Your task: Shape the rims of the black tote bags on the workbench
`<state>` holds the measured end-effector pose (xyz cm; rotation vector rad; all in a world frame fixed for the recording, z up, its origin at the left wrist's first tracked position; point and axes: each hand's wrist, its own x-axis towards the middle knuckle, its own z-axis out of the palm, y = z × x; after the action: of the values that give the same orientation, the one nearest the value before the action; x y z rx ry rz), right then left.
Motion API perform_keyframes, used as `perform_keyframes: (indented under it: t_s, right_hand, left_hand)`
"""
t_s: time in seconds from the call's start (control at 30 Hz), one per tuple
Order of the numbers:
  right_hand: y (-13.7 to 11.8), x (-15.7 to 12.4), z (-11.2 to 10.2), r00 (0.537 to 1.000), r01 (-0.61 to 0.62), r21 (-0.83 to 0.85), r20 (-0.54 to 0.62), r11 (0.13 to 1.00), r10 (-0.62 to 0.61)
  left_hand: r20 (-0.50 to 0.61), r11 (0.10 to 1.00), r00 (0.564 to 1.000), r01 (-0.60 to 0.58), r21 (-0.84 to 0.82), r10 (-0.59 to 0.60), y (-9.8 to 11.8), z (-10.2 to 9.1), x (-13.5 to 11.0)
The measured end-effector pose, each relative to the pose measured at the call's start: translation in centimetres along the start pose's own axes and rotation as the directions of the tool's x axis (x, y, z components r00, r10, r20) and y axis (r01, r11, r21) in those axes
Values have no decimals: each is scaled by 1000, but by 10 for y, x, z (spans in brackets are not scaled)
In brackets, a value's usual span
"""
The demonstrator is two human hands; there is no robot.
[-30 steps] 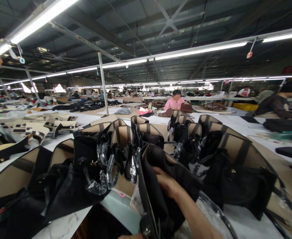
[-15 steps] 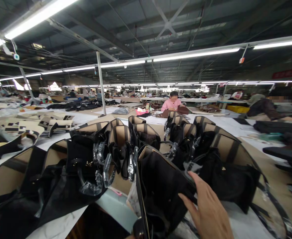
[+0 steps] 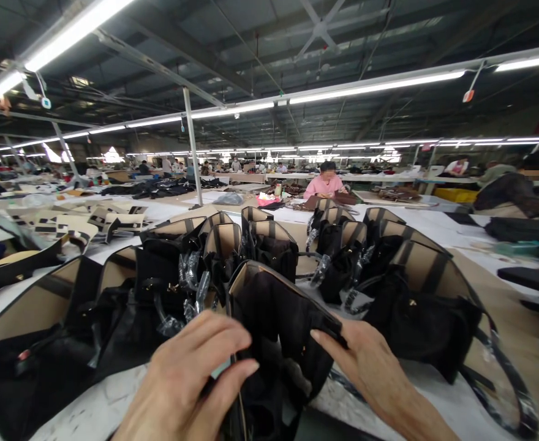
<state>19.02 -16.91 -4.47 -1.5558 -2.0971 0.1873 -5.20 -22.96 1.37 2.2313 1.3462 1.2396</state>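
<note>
A black handbag [image 3: 269,312] with a beige-lined flap stands upright right in front of me. Its right edge is pinched by my right hand [image 3: 365,361], the thumb on the near side and the fingers mostly hidden behind. At the bag's left edge is my left hand [image 3: 191,367], fingers curved and thumb held apart from them, with nothing visible between. Whether it touches the bag, I cannot tell. Close on the right stands another black bag [image 3: 425,324] with its flap raised, and on the left is one more black bag [image 3: 127,331].
Several similar bags, some with plastic-wrapped handles [image 3: 189,269], crowd the table behind. Beige and black cut pieces [image 3: 76,226] lie at the left. A person in pink [image 3: 324,184] sits across the table. Another person [image 3: 508,184] is at the far right.
My left hand has come up into view at the bag's left edge. The bag has tilted and shifted a little left, with my right hand still on its right edge.
</note>
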Motion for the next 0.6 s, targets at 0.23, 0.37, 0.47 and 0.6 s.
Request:
perform_keyframes:
  t_s: [0.23,0.37,0.47,0.6]
  right_hand:
    - [5,7,-21,996,50,115,73,992,-58]
    - [18,13,-21,994,28,153,96,988,-43]
    - [27,17,-19,994,9,157,109,988,-26]
    - [37,21,-16,991,30,195,125,980,-55]
  left_hand:
    - [222,880,899,-423,219,377,-19,54,80]
    - [195,879,915,-395,267,352,-34,65,94]
    - [288,864,888,-432,259,358,-41,68,105]
    - [370,858,865,-445,256,338,-48,73,116]
